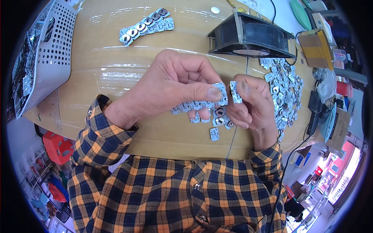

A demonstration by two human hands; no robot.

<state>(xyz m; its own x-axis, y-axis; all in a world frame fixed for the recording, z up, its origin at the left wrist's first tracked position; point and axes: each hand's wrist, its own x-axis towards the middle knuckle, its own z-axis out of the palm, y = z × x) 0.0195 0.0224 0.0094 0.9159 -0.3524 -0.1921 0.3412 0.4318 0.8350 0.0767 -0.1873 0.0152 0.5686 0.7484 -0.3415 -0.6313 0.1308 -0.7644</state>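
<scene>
My left hand (167,85) grips a row of small blue-and-silver circuit boards (196,105), thumb pressed on the end nearest my right. My right hand (254,101) pinches one small board (235,92) between thumb and finger, upright and just beside the end of that row, with a slim gap between them. Both are held above the tabletop (167,143), in front of my chest.

Under my hands lie a few loose boards (220,121), some with round metal parts, and a lone board (214,134) sits nearer me. To my right spreads a big pile of boards (285,91). Farther off, left of centre, more boards lie in neat overlapping rows (145,27). A black fan (252,37) stands beyond my right hand, and a white perforated basket (58,52) is at my far left.
</scene>
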